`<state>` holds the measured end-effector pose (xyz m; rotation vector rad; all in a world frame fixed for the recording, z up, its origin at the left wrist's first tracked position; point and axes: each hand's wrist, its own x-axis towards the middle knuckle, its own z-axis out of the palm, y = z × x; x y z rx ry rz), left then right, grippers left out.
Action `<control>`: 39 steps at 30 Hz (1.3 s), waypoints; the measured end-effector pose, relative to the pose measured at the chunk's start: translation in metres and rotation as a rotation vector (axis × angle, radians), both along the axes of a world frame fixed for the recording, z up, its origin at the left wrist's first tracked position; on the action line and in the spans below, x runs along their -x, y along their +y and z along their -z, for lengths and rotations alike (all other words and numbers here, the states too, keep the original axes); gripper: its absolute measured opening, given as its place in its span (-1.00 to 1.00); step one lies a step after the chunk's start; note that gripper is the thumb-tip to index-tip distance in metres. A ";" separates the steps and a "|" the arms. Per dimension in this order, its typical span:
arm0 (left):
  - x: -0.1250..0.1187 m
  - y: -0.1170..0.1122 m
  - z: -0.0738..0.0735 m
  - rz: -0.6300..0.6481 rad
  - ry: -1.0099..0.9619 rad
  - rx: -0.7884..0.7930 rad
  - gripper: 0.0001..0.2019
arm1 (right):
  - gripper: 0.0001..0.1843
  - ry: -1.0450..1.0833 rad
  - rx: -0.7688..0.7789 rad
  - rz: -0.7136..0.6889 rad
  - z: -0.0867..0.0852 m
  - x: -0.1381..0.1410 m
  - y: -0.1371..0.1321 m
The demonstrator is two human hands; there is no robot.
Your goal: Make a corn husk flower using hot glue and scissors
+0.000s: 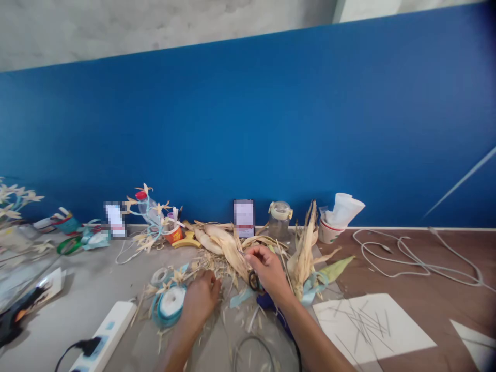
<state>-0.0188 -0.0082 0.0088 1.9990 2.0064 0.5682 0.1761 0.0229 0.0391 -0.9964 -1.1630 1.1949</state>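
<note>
My left hand (pixel 199 299) rests curled on the table among dry corn husk scraps (pixel 217 266), just right of a spool of pale blue ribbon (pixel 170 305); what its fingers hold is hidden. My right hand (pixel 267 268) is closed round a pair of scissors (pixel 254 280) whose dark loop handle shows at the thumb. It sits beside a pile of dried corn husks (pixel 225 243). An upright bundle of husks (pixel 304 248) stands just right of that hand.
A white power strip (pixel 110 330) with a black plug lies front left. A glass jar (pixel 279 219) and a paper cup (pixel 329 230) stand by the blue wall. White sheet with thin wires (pixel 372 328) at right, white cable (pixel 411 258) beyond. Husk flowers (pixel 149 217) at left.
</note>
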 end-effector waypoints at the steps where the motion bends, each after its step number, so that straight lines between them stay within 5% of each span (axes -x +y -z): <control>1: 0.000 -0.001 -0.003 0.004 0.041 0.014 -0.80 | -0.87 0.004 0.001 0.006 -0.001 -0.001 0.000; 9: -0.001 -0.002 -0.013 0.044 0.362 0.176 -0.69 | -0.91 -0.044 -0.002 0.019 -0.008 -0.005 -0.001; 19: 0.000 0.003 0.000 0.019 0.307 0.244 -0.78 | -0.90 -0.021 0.022 0.002 -0.007 -0.003 -0.001; 27: 0.003 0.007 0.009 -0.025 -0.272 0.058 -0.88 | -0.86 0.126 0.126 -0.030 -0.009 -0.003 -0.002; 32: -0.002 0.009 0.013 -0.017 -0.647 0.081 -0.83 | -0.87 0.170 0.252 -0.150 0.000 0.009 -0.006; 39: -0.022 -0.001 0.003 0.090 -0.803 0.182 -0.76 | -0.91 0.141 0.285 -0.179 0.016 0.030 -0.007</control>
